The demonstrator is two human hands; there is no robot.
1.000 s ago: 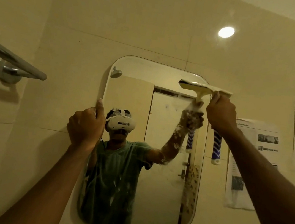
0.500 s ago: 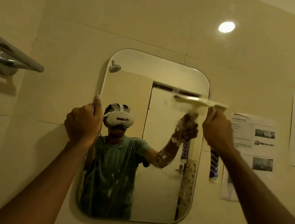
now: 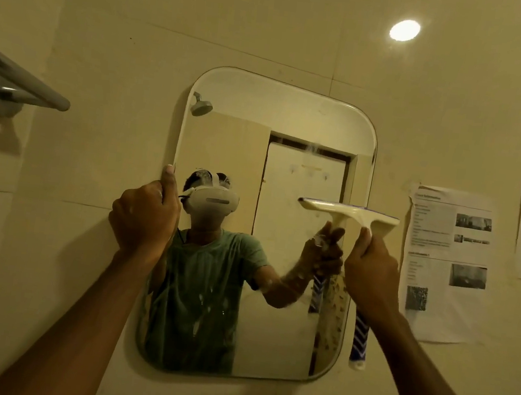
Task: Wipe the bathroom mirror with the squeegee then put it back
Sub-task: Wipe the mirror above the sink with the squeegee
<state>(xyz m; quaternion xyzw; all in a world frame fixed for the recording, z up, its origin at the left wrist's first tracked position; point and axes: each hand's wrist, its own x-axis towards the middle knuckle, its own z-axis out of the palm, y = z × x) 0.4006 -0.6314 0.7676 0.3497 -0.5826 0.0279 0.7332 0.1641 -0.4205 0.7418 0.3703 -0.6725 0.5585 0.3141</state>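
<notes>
A rounded rectangular mirror (image 3: 294, 126) hangs on the tiled wall. The squeegee (image 3: 349, 212) has a cream blade head and a blue-and-white striped handle that sticks out below my fist. My right hand (image 3: 371, 273) is shut on that handle, with the blade held level against the glass about halfway down the mirror's right side. My left hand (image 3: 143, 219) grips the mirror's left edge, thumb up along the rim. White smears show on the lower glass.
A metal towel bar (image 3: 21, 77) juts from the wall at the upper left. Printed paper sheets (image 3: 448, 263) are stuck to the wall right of the mirror. A round ceiling light (image 3: 404, 30) glows above.
My right hand has drawn the squeegee down the right side of the glass, from near the top to about mid height. My left hand has stayed on the mirror's edge.
</notes>
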